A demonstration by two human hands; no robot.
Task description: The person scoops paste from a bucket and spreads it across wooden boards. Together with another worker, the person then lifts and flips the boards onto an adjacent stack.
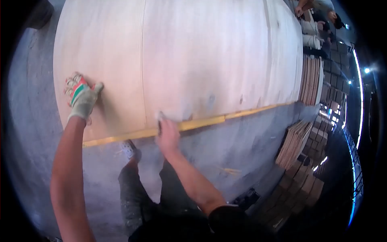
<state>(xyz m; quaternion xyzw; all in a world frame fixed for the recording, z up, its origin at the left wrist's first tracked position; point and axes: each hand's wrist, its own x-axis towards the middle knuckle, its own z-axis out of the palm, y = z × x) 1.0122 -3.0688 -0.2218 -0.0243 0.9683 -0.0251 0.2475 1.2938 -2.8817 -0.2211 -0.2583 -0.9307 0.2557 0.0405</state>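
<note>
My left hand [83,97], in a pale work glove with red and green bands, lies with fingers spread on a large light wood sheet [113,52]. Bare and partly blurred, my right hand [168,135] is closed around a small scraper-like tool [160,124] with a dark part; its pale tip meets the sheet near the front edge. Motion blur hides the tool's exact shape. A yellow strip [201,122] runs along that near edge, under my right wrist. Greyish patches [211,101] and a small dark mark [241,98] show on the wood.
My shoe [129,150] stands on the grey floor [250,141] close to the sheet's edge. Stacked boards [309,80] rise at the far right, with another stack [294,145] nearer. Another person [322,10] is at the upper right. Yellow scraps [229,170] lie on the floor.
</note>
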